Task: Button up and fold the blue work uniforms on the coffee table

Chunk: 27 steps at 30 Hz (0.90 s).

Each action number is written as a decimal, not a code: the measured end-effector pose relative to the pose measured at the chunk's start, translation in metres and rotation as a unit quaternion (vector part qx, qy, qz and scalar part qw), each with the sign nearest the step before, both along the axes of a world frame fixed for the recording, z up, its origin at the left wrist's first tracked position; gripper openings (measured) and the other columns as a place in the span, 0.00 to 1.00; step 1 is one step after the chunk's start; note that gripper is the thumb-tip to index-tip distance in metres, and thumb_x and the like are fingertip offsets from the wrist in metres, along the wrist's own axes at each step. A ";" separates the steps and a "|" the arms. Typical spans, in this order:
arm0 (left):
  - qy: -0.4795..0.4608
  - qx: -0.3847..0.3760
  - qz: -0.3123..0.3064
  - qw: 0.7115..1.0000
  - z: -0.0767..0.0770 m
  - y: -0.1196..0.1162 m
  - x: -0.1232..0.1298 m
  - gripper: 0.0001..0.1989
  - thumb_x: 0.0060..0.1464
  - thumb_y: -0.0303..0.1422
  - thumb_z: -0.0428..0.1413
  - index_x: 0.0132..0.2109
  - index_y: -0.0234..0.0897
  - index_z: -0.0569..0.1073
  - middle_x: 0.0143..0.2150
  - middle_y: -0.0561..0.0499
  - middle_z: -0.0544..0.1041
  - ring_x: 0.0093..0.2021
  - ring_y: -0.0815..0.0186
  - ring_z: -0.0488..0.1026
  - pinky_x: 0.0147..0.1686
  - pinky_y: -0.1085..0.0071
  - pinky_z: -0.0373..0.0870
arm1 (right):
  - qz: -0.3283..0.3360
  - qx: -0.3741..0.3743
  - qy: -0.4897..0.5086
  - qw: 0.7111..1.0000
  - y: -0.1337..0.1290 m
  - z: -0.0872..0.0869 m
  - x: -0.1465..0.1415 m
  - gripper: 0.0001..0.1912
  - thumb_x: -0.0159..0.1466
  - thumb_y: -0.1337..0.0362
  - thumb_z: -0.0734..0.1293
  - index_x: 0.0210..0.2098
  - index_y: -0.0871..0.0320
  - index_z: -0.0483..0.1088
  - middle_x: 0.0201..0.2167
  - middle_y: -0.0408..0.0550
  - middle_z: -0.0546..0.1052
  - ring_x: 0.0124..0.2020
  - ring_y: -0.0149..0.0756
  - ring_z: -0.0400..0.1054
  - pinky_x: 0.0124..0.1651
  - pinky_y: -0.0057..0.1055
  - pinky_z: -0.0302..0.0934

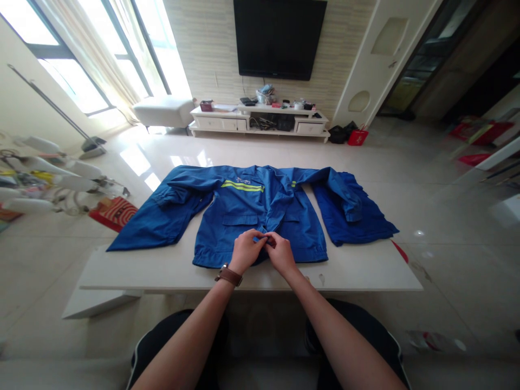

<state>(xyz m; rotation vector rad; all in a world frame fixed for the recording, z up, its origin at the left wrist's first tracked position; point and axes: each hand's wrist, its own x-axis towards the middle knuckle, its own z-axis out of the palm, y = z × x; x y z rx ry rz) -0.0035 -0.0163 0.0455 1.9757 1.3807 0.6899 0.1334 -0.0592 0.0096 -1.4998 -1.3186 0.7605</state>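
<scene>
A blue work jacket [244,200] with yellow-green stripes across the chest lies spread on the white table, its hem toward me. My left hand [246,250] and my right hand [279,252] meet at the lower front edge of the jacket. Both are closed, thumbs and fingers pinching the jacket's front opening near the hem. Whether a button or a zip sits between the fingertips is hidden. More folded blue cloth [148,225] lies under the left-hand sleeve, and a darker blue pile [365,211] is under the right-hand sleeve.
The white table [361,271] ends just in front of my knees. To the left stand a red bag [116,214] and a rack with white spools [81,169]. Across the tiled floor are a white TV cabinet [223,122], a grey ottoman [164,112] and another red bag [357,136].
</scene>
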 end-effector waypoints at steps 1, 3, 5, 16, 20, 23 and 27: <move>0.001 0.003 -0.003 1.000 0.000 -0.001 0.000 0.06 0.60 0.33 0.60 0.40 0.41 0.83 0.41 0.52 0.83 0.39 0.65 0.78 0.39 0.70 0.66 | -0.002 0.000 -0.007 1.000 0.000 0.000 0.000 0.11 0.61 0.66 0.66 0.41 0.56 0.77 0.31 0.46 0.81 0.33 0.39 0.75 0.39 0.32 0.65; 0.005 0.011 -0.006 1.000 -0.001 -0.002 0.001 0.07 0.61 0.33 0.59 0.40 0.41 0.83 0.42 0.52 0.83 0.38 0.65 0.78 0.38 0.70 0.66 | -0.005 0.002 -0.026 1.000 0.000 0.000 0.000 0.10 0.61 0.67 0.65 0.40 0.56 0.77 0.32 0.47 0.81 0.35 0.40 0.75 0.41 0.32 0.65; 0.006 0.015 -0.007 1.000 -0.001 -0.003 0.002 0.07 0.61 0.33 0.59 0.40 0.42 0.83 0.41 0.52 0.82 0.38 0.66 0.78 0.38 0.70 0.66 | -0.003 0.010 -0.044 0.999 0.000 -0.001 -0.001 0.11 0.61 0.69 0.64 0.40 0.56 0.76 0.34 0.48 0.81 0.37 0.41 0.75 0.42 0.33 0.65; -0.019 0.029 -0.004 0.999 -0.001 -0.005 0.002 0.06 0.60 0.33 0.61 0.39 0.41 0.84 0.37 0.51 0.81 0.35 0.67 0.76 0.36 0.72 0.65 | 0.002 0.033 -0.087 0.996 0.000 0.000 -0.003 0.12 0.63 0.73 0.60 0.41 0.55 0.73 0.39 0.49 0.80 0.42 0.41 0.74 0.47 0.33 0.63; -0.001 0.055 -0.007 0.998 -0.001 -0.006 0.003 0.06 0.60 0.32 0.61 0.39 0.41 0.84 0.36 0.52 0.80 0.34 0.68 0.75 0.36 0.72 0.64 | -0.006 0.031 -0.099 0.995 0.001 -0.001 -0.004 0.10 0.63 0.72 0.60 0.39 0.55 0.71 0.38 0.48 0.79 0.41 0.41 0.72 0.46 0.33 0.62; -0.004 0.058 -0.010 0.998 0.000 -0.006 0.004 0.05 0.60 0.31 0.61 0.38 0.41 0.83 0.37 0.52 0.80 0.34 0.68 0.74 0.36 0.72 0.63 | -0.008 0.034 -0.108 0.994 0.001 -0.001 -0.004 0.10 0.63 0.71 0.60 0.39 0.54 0.70 0.38 0.48 0.78 0.41 0.41 0.71 0.46 0.33 0.61; -0.002 0.059 -0.010 0.998 0.001 -0.007 0.004 0.05 0.60 0.32 0.61 0.38 0.41 0.83 0.36 0.52 0.80 0.34 0.68 0.74 0.37 0.71 0.63 | -0.004 0.034 -0.125 0.992 -0.002 0.001 -0.003 0.10 0.62 0.72 0.59 0.39 0.54 0.68 0.38 0.48 0.76 0.42 0.42 0.70 0.45 0.33 0.60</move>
